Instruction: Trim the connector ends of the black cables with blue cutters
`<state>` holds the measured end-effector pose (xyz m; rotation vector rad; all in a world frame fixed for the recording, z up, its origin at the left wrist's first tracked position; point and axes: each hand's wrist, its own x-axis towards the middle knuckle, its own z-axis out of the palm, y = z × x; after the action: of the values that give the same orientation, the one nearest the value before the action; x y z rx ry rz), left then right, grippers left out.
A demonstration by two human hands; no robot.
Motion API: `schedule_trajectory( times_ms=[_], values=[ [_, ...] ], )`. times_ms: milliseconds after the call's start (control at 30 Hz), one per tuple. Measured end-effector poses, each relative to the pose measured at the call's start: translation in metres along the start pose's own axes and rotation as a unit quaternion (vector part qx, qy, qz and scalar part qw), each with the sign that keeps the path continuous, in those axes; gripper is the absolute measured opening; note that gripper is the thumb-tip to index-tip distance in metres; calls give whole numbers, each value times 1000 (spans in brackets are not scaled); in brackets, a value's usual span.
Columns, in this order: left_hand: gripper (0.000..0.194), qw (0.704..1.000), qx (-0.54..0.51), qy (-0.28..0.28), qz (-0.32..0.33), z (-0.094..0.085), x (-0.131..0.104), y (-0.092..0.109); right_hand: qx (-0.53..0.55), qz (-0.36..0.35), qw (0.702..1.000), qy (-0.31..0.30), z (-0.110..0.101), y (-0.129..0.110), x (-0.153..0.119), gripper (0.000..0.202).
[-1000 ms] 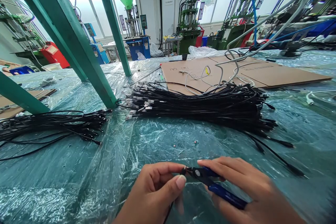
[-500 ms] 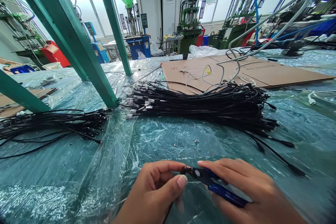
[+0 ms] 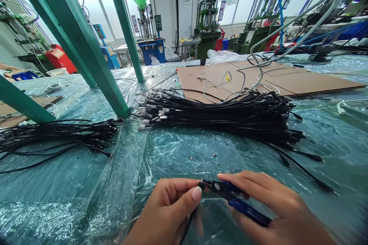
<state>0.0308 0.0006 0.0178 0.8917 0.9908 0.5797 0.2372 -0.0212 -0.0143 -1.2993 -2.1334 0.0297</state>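
Between thumb and forefinger, my left hand (image 3: 171,208) pinches the end of a black cable (image 3: 189,222) low in the middle of the view. The cable hangs down toward the bottom edge. My right hand (image 3: 268,203) is wrapped round blue-handled cutting pliers (image 3: 248,211). Their dark jaws point left and meet the cable's tip at the left fingertips; whether they are closed on it is too small to tell. Beyond both hands lies a large bundle of black cables (image 3: 218,116), with silvery connectors at its left end.
A second pile of black cables (image 3: 57,136) lies left, beside a green metal post (image 3: 94,72). Flat cardboard (image 3: 276,74) with loose grey cables covers the back. Clear plastic film lies over the green tabletop (image 3: 86,191). Machines (image 3: 149,42) stand behind the table.
The cable end has turned slightly upward in my left fingers, showing more of its black tip. The pliers' jaws have shifted a little up and left. The piles are unchanged.
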Motion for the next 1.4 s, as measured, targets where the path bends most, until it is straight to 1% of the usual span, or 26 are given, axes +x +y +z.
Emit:
schedule_trajectory(
  times_ms=[67,267,367,467,533,633,767,933,1100,1167,1333,1400],
  values=[
    [55,1000,-5,13,0,-1,1,-3,-4,-5,1000,0,0,0,0,36],
    [51,998,5,54,-19,-11,1,-17,-15,-1,1000,-1,0,-3,3,35],
    [53,999,-7,48,-20,-12,1,-18,-10,-4,1000,-1,-1,-4,2,35],
    [51,999,-20,34,-9,-9,2,-12,-3,-3,1000,-5,-2,-4,2,35],
    [49,999,-24,35,3,-6,2,-9,3,-2,1000,-11,-2,-3,2,35],
    [46,999,-14,42,25,-3,2,-7,9,-1,1000,-18,-1,-2,2,35],
    [41,998,19,35,42,-6,1,-10,18,1,1000,-19,0,-1,3,35],
    [35,998,42,40,31,-10,1,-13,22,4,999,-26,0,-1,1,31],
    [48,999,36,32,10,-7,1,-7,17,16,1000,-15,-3,-1,-1,30],
    [49,999,39,25,4,-6,1,-5,13,28,1000,-5,-4,-2,1,29],
    [42,998,58,9,8,-6,-2,-4,18,36,999,25,-4,-5,4,28],
    [40,998,58,9,7,-6,-3,-4,23,38,999,25,-2,-4,3,29]
  ],
)
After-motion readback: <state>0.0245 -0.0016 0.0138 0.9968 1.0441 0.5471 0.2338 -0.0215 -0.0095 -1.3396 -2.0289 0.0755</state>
